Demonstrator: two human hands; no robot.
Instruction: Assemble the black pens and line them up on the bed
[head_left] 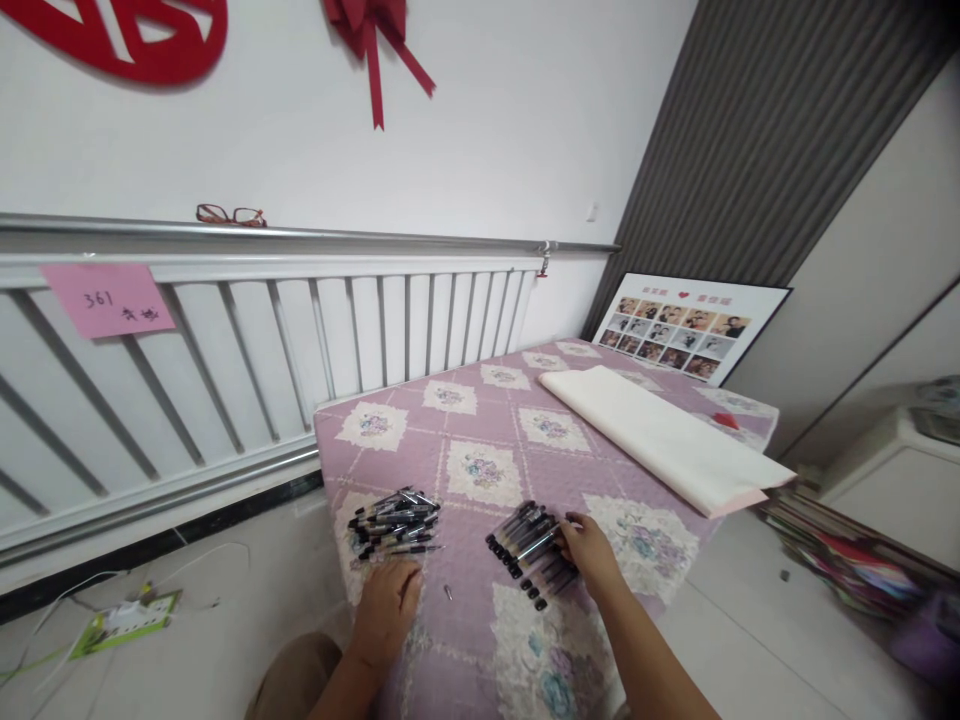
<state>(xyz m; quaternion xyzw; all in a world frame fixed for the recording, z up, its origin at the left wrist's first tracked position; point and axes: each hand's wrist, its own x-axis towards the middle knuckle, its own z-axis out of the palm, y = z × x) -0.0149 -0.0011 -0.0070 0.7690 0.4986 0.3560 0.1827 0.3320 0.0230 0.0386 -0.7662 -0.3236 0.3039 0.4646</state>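
Observation:
My right hand [589, 550] is at the right side of a row of dark-capped pens [534, 540], fingers closed at the upper part of a pen there. These pens lie roughly side by side, some on top of others. My left hand [388, 605] rests on the table with its fingers folded down and no pen sticking out of it. Just beyond it lies a loose heap of pens [396, 520], pointing mostly sideways, some with bare tips. A small shiny pen part [448, 592] lies on the cloth between my hands.
A purple floral cloth [435, 440] covers the table. Folded cream material [660, 435] lies at the right, before a photo board [675, 325]. A white radiator [375, 325] runs behind. A power strip [127, 622] with cables is on the floor at left.

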